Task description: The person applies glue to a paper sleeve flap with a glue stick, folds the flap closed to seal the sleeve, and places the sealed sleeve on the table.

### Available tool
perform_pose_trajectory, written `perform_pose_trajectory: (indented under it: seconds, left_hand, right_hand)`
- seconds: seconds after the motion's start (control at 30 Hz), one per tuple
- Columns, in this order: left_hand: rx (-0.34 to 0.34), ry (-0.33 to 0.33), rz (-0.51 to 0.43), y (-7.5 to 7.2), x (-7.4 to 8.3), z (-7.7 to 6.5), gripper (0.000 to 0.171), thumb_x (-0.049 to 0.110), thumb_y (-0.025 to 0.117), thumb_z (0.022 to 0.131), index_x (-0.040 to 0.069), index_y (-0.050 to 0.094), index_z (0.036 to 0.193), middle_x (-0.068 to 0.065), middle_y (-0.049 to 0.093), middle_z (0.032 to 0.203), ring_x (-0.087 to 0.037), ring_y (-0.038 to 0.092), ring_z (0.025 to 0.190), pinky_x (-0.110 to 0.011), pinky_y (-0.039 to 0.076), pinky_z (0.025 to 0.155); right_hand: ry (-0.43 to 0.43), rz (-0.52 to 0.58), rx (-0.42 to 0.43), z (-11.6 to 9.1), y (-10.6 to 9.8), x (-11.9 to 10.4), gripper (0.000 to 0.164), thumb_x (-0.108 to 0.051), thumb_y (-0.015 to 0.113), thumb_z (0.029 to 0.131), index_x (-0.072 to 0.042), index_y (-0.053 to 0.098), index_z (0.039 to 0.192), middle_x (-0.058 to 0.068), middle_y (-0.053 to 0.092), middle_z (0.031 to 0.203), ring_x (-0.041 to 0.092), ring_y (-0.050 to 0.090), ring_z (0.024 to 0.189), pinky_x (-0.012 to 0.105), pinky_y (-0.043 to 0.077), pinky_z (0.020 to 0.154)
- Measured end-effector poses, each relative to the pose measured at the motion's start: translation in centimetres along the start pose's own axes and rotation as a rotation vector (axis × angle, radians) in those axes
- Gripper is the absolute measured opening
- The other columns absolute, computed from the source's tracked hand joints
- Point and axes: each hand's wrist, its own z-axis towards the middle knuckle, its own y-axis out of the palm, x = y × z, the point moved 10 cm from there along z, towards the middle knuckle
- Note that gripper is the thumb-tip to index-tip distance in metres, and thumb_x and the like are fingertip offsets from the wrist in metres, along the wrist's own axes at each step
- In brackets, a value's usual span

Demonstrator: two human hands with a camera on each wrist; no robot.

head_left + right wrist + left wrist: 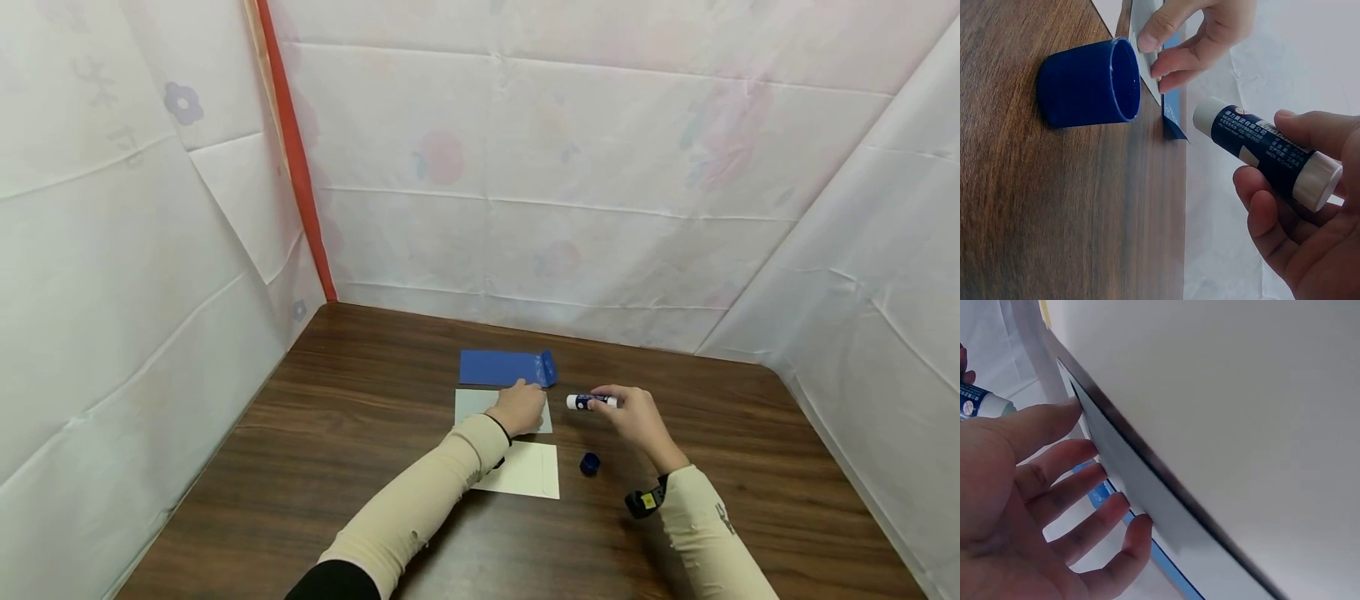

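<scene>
In the head view my left hand point(519, 407) rests its fingertips on a pale grey-green envelope point(471, 402). The left wrist view shows the thumb and spread, bent fingers point(1066, 539) touching that paper. My right hand point(637, 417) holds a dark blue and white glue stick point(583, 402) above the table, level, its white end toward the left hand. In the right wrist view the thumb and fingers pinch the glue stick point(1266, 147) near its white base. A blue cap point(590, 464) stands on the table, its open mouth visible in the right wrist view.
Beyond the grey-green envelope lies a blue envelope point(498, 367) with its flap point(549, 367) raised at the right. A cream envelope point(528, 471) lies nearer, partly under the left forearm. White sheeting point(600, 167) encloses the brown wooden table point(337, 417) at the back and sides.
</scene>
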Motion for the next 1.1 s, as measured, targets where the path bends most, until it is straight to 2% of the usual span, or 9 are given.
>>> perform_pose_trajectory:
  seconds: [0.13, 0.33, 0.53, 0.7, 0.93, 1.1]
  left_hand:
    - [-0.029, -0.01, 0.018, 0.2, 0.0, 0.2, 0.027, 0.024, 0.066, 0.093, 0.014, 0.069, 0.118, -0.001, 0.063, 0.127, -0.024, 0.056, 0.113, -0.04, 0.057, 0.081]
    - [-0.078, -0.026, 0.032, 0.7, 0.0, 0.2, 0.022, 0.028, 0.065, 0.094, 0.017, 0.071, 0.112, 0.0, 0.057, 0.132, -0.026, 0.05, 0.117, -0.046, 0.056, 0.084]
    - [-0.119, -0.017, 0.079, 1.1, 0.6, 0.3, 0.027, 0.025, 0.057, 0.099, 0.017, 0.068, 0.122, 0.0, 0.055, 0.136, -0.027, 0.047, 0.121, -0.047, 0.054, 0.087]
    - [-0.112, -0.019, 0.087, 1.0, 0.7, 0.3, 0.026, 0.021, 0.055, 0.099, 0.016, 0.068, 0.121, 0.001, 0.057, 0.135, -0.026, 0.049, 0.118, -0.046, 0.055, 0.084]
    - [-0.044, -0.044, -0.011, 0.0, 0.7, 0.5, 0.016, 0.012, 0.058, 0.096, 0.011, 0.074, 0.101, -0.007, 0.071, 0.11, -0.027, 0.061, 0.102, -0.047, 0.057, 0.076]
    - [0.028, -0.028, 0.008, -0.6, 0.7, 0.8, 0.016, 0.01, 0.061, 0.094, 0.009, 0.073, 0.083, -0.008, 0.072, 0.086, -0.024, 0.067, 0.078, -0.035, 0.055, 0.056]
  right_hand:
    - [0.001, 0.0, 0.002, 0.1, 0.0, 0.0, 0.027, -0.024, 0.07, 0.09, -0.005, 0.073, 0.109, 0.012, 0.068, 0.077, 0.013, 0.041, 0.053, 0.024, 0.034, 0.047]
    - [-0.005, 0.008, 0.01, 0.2, -0.3, -0.1, 0.026, -0.023, 0.07, 0.09, -0.005, 0.073, 0.108, 0.011, 0.07, 0.081, 0.013, 0.043, 0.055, 0.024, 0.035, 0.048]
    - [-0.016, 0.005, 0.016, 0.5, -0.5, -0.2, 0.026, -0.023, 0.071, 0.089, -0.005, 0.074, 0.108, 0.014, 0.069, 0.077, 0.013, 0.044, 0.055, 0.023, 0.035, 0.048]
    - [-0.006, 0.004, 0.009, 0.5, -0.4, 0.0, 0.026, -0.023, 0.071, 0.09, -0.004, 0.073, 0.108, 0.011, 0.069, 0.078, 0.013, 0.044, 0.055, 0.024, 0.036, 0.048]
    - [0.016, 0.007, 0.002, 0.5, -0.2, 0.6, 0.028, -0.024, 0.07, 0.09, -0.004, 0.073, 0.109, 0.018, 0.068, 0.079, 0.014, 0.042, 0.053, 0.024, 0.035, 0.047]
    - [0.018, 0.014, 0.008, 0.6, -0.2, 0.7, 0.028, -0.024, 0.07, 0.09, -0.003, 0.073, 0.108, 0.015, 0.069, 0.079, 0.013, 0.042, 0.053, 0.024, 0.035, 0.047]
